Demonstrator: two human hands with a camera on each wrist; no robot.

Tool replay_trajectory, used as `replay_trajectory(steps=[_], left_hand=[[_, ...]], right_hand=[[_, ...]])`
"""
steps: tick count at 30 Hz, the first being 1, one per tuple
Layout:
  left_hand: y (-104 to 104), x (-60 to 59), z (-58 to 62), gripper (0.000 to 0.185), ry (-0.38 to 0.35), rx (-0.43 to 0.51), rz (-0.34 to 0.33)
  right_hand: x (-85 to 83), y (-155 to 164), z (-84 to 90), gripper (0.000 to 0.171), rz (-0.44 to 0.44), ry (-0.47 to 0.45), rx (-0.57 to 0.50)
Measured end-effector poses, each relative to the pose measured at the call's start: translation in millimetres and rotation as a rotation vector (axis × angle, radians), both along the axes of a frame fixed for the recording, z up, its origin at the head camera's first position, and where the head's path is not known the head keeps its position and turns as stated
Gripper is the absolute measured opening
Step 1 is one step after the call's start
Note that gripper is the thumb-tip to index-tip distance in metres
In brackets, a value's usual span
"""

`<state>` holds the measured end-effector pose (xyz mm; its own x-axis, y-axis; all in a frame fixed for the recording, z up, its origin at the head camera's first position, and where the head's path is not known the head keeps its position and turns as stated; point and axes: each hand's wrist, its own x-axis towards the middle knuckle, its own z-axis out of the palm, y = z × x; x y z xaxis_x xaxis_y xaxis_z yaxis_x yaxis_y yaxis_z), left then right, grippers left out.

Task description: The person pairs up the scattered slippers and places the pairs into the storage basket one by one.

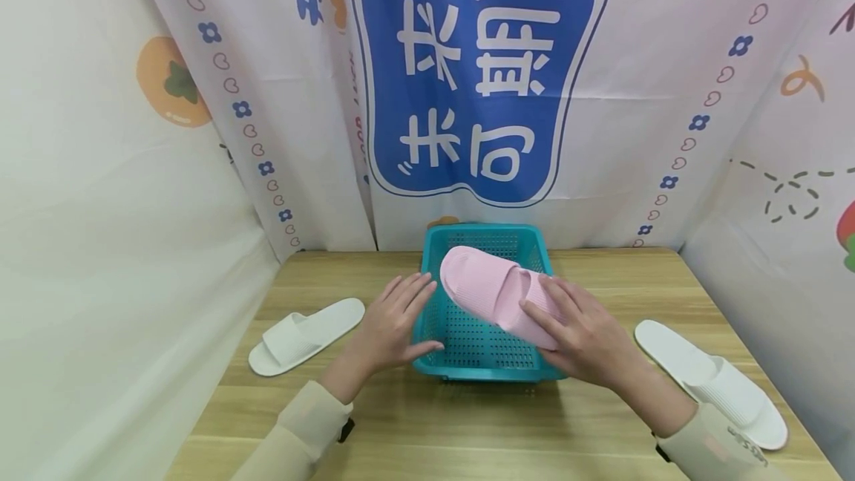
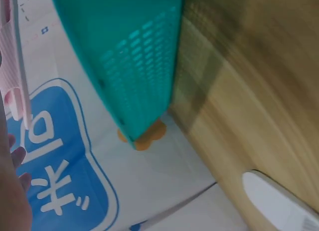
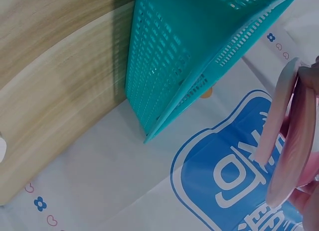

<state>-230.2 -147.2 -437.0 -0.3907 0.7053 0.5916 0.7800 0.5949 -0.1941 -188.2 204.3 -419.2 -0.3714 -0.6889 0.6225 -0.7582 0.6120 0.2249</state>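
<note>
Right hand (image 1: 588, 340): your fingers lie over the near end of the pink slipper (image 1: 497, 294) with the thumb tucked at its near edge, so you have it held, tilted, above the teal basket (image 1: 477, 362). The toe end points far and left over the basket's interior; the heel end sits under your palm near the basket's right rim. In the right wrist view the slipper (image 3: 294, 141) shows edge-on, sole and strap pressed between your fingers.

Left hand (image 1: 397, 325): fingers straight and spread, holding nothing, resting against the basket's left wall with the thumb by its near left corner.

Handling judgement: the slipper looks like moulded foam, so light, soft and somewhat flexible, with a ribbed surface that should not slip. It is not fragile. The firmest hold appears to be across the strap or pinching the sole at mid-length; a hold at one end alone lets the other end droop.

Container: the basket is perforated plastic, standing on the wooden table (image 1: 467, 436) at its far middle. Nothing shows through its floor beyond the slipper above it.

Also present: one white slipper (image 1: 303, 336) on the table to the left, another white slipper (image 1: 715, 381) to the right, both well apart from the basket.
</note>
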Motion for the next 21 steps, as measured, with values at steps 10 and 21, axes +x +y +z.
replay_trajectory(steps=[10,21], left_hand=[[-10,-1.4,-24.5,0.097,-0.128,-0.080,0.115],[-17,-2.3,-38.8,0.098,-0.293,-0.158,0.180]], right_hand=[[-1.5,1,0.5,0.073,-0.037,-0.033,0.022],[-4.9,-1,-4.0,0.060,-0.067,-0.043,0.002]])
